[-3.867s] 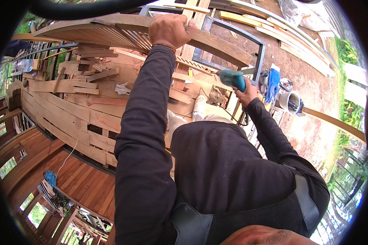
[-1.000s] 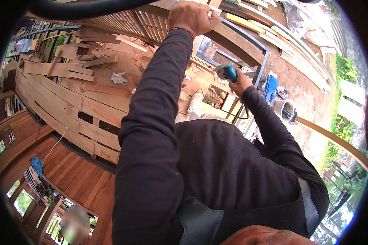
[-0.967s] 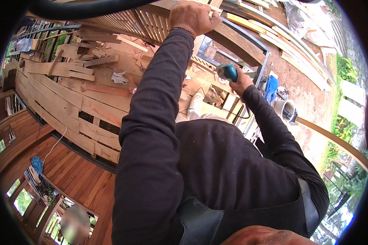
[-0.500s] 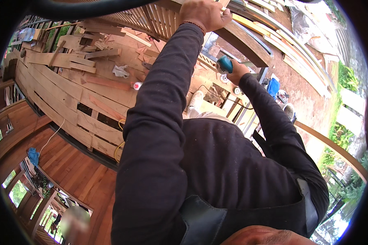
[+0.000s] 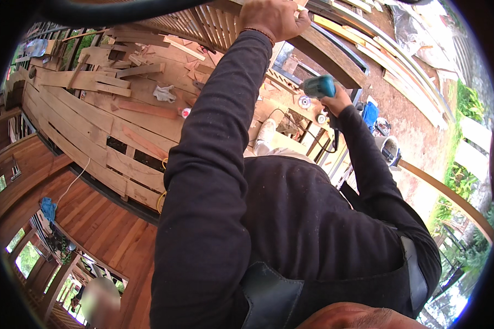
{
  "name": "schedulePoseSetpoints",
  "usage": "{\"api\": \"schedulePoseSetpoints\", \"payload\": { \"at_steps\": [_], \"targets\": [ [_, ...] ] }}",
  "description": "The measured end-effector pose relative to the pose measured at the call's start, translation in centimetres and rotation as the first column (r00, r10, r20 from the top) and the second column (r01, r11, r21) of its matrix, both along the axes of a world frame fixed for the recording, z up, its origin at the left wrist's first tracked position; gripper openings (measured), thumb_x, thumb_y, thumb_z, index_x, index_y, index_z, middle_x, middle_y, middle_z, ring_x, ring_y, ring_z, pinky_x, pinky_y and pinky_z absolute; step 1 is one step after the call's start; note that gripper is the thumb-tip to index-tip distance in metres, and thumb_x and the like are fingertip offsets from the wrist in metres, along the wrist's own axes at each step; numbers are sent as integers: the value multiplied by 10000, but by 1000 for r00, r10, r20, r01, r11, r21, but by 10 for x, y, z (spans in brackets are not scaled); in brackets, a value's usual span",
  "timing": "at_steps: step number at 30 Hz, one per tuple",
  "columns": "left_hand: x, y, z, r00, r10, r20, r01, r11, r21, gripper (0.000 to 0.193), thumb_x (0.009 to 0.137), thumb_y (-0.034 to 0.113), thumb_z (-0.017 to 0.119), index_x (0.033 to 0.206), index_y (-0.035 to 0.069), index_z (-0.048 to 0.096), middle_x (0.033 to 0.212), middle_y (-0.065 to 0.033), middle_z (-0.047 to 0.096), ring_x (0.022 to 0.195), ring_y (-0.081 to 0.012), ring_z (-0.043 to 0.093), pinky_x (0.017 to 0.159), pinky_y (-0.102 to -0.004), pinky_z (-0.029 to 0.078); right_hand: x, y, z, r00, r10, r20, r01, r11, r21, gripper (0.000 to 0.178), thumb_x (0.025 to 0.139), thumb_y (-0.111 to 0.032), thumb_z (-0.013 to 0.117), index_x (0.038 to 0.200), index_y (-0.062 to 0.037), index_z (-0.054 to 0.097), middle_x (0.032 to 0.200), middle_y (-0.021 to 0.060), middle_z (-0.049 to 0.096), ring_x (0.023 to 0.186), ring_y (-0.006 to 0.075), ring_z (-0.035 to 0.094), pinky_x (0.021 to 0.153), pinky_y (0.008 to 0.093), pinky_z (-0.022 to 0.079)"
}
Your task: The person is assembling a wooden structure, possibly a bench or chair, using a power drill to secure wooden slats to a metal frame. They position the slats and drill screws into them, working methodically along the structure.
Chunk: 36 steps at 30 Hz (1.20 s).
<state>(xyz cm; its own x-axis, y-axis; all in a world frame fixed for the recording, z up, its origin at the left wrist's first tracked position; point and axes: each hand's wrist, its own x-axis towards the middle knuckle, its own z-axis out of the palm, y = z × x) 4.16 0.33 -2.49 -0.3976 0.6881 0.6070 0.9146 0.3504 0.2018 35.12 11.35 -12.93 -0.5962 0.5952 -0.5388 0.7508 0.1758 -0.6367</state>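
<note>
Slatted panel (image 5: 206, 26) (upper part) cropped.

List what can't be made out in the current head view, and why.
Left hand on the wooden beam, head view: top edge cuts it off.
Finger placement on the teal power tool, head view: mostly hidden by the right hand itself.
Tool tip contact, head view: too small to tell.
Some deck boards, head view: behind left sleeve.
Lower-left oval, head view: blurred.

A crumpled white cloth (image 5: 164, 94) is seen on the plank deck (image 5: 74, 119). Pale boards (image 5: 416, 100) are laid on brown earth (image 5: 388, 101); reddish floorboards (image 5: 101, 214) are bordered by a blue cloth (image 5: 48, 208).
</note>
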Motion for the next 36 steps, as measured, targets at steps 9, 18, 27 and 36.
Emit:
{"api": "schedulePoseSetpoints", "payload": {
  "at_steps": [9, 18, 27, 36],
  "targets": [
    [6, -2, 22, 989, -93, 116, 86, 994, 62, 343, 729, 454, 713, 679, 122, 782, 734, -148, 719, 744, -350, 702, 742, -470, 551, 29, -84, 18, 973, 188, 134, -223, 911, 346, 716, 828, -237, 719, 1420, -22, 380, 994, 338, 699, 910, 500, 704, 839, 521, 560],
    [5, -7, 21, 999, -40, 28, 39, 999, 37, 377, 736, 460, 697, 675, 96, 773, 716, -160, 710, 734, -366, 699, 744, -478, 546, -35, -18, 19, 970, 107, 217, -151, 969, 193, 702, 799, -258, 708, 1412, 16, 503, 1036, 275, 723, 928, 450, 720, 873, 495, 572],
    [3, -6, 20, 997, -72, 18, 71, 996, 61, 376, 738, 459, 690, 660, 99, 767, 693, -164, 697, 709, -370, 685, 723, -482, 540, -42, -68, 31, 843, 405, 354, -505, 823, 259, 585, 805, -180, 691, 1306, 18, 463, 1004, 326, 701, 940, 486, 702, 844, 533, 559],
    [3, -4, 22, 972, -209, 106, 189, 967, 170, 356, 773, 447, 687, 623, 126, 722, 684, -134, 696, 696, -351, 692, 680, -487, 539, 49, -88, 10, 935, 284, 215, -334, 906, 258, 792, 837, -169, 664, 1532, -65, 300, 1038, 331, 693, 959, 514, 686, 850, 544, 553]
  ]
}}
